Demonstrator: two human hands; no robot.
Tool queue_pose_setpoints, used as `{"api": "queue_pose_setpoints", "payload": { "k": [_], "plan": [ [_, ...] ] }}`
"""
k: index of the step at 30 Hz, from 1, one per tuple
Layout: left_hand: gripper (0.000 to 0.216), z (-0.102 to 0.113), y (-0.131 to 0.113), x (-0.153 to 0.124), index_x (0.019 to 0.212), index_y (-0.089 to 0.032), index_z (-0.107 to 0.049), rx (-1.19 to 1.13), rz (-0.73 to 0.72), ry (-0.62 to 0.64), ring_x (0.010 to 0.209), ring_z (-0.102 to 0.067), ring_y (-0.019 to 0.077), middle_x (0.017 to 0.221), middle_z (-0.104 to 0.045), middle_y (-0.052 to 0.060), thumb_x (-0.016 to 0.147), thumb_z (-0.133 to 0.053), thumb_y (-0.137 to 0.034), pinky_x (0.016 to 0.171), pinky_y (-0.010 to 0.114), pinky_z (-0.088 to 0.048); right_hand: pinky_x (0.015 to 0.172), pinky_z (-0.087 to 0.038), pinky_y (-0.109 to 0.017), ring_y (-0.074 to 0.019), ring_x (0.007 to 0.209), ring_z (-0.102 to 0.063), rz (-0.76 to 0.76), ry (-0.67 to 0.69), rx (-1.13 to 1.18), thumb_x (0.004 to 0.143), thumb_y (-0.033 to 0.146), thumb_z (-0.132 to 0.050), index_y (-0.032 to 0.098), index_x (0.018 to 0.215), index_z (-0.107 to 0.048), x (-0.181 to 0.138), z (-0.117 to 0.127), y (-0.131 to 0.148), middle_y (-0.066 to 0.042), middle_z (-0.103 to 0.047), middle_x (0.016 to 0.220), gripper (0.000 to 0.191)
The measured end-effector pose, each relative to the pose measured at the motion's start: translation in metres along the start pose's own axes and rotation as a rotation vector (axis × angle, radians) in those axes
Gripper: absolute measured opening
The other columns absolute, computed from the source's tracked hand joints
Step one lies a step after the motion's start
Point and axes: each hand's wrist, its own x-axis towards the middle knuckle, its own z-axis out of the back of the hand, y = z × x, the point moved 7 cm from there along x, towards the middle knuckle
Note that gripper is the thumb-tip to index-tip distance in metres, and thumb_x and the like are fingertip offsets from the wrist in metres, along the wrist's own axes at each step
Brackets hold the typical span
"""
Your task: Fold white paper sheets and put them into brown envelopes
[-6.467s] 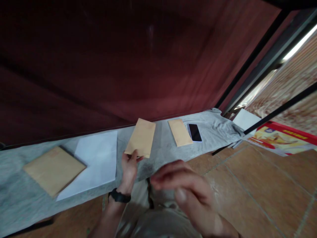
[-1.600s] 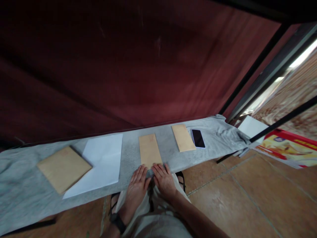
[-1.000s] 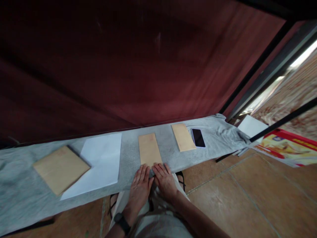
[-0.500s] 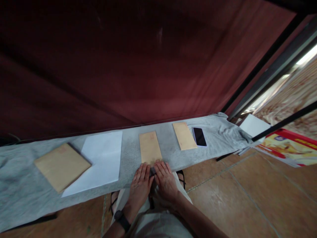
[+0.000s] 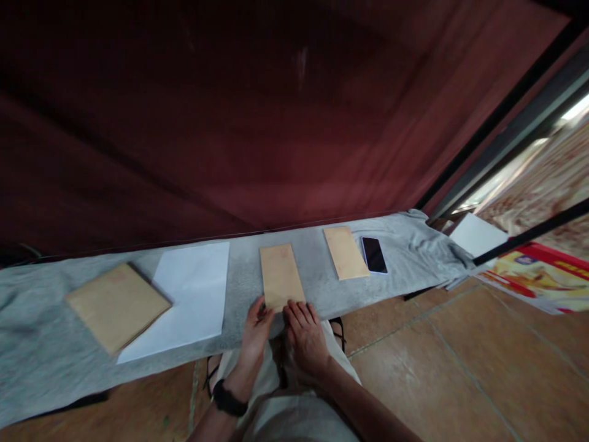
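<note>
A brown paper envelope [image 5: 281, 273] lies lengthwise on the grey cloth in front of me, its near end at my hands. My left hand [image 5: 255, 331], with a dark watch on the wrist, is at the envelope's near left corner. Its fingers are curled and the thumb meets the corner, so it seems to pinch the paper there. My right hand [image 5: 306, 334] rests palm down, its fingers stretched over the near right end of the envelope. Those fingertips cover part of the near edge.
A grey cloth [image 5: 243, 288] covers the narrow bench. To the left, a stack of brown envelopes [image 5: 117, 307] overlaps a white sheet [image 5: 200, 288]. On the right lie another brown envelope [image 5: 346, 253] and a phone [image 5: 375, 255]. A dark red curtain [image 5: 276, 153] hangs behind.
My left hand has drawn back from lying flat on the envelope's near end and curled at its left corner. The right hand remains on the near end, slightly shifted.
</note>
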Motion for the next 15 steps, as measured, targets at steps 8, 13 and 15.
{"api": "queue_pose_setpoints", "payload": {
  "k": [8,13,15],
  "plan": [
    [0.045,-0.010,-0.017,0.011,0.099,-0.018,-0.068,0.022,0.050,0.015,0.065,-0.063,0.0167,0.069,-0.067,-0.002,0.060,-0.078,-0.036,0.065,0.030,-0.051,0.117,-0.043,-0.044,-0.0254,0.130,-0.057,-0.087,0.022,-0.015,0.098,0.016,-0.056,0.015,0.140,-0.060,0.019,0.000,0.000,-0.011,-0.064,0.142,0.042],
    [0.042,-0.025,-0.048,0.004,0.105,-0.018,-0.070,0.117,-0.054,0.081,0.063,-0.062,0.0168,0.067,-0.065,-0.002,0.070,-0.074,-0.041,0.063,0.029,-0.051,0.094,-0.057,-0.038,-0.0259,0.110,-0.068,-0.213,0.029,-0.049,0.098,0.013,-0.054,0.019,0.136,-0.062,0.038,0.011,-0.008,-0.013,-0.068,0.133,0.040],
    [0.049,-0.033,-0.056,-0.002,0.115,-0.018,-0.068,0.091,-0.068,0.141,0.073,-0.067,0.0184,0.078,-0.070,0.001,0.076,-0.074,-0.046,0.069,0.030,-0.054,0.088,-0.058,-0.035,-0.0247,0.106,-0.069,-0.261,-0.005,0.001,0.100,0.012,-0.048,0.022,0.134,-0.064,0.045,0.021,-0.015,-0.013,-0.070,0.129,0.039]
  ]
}}
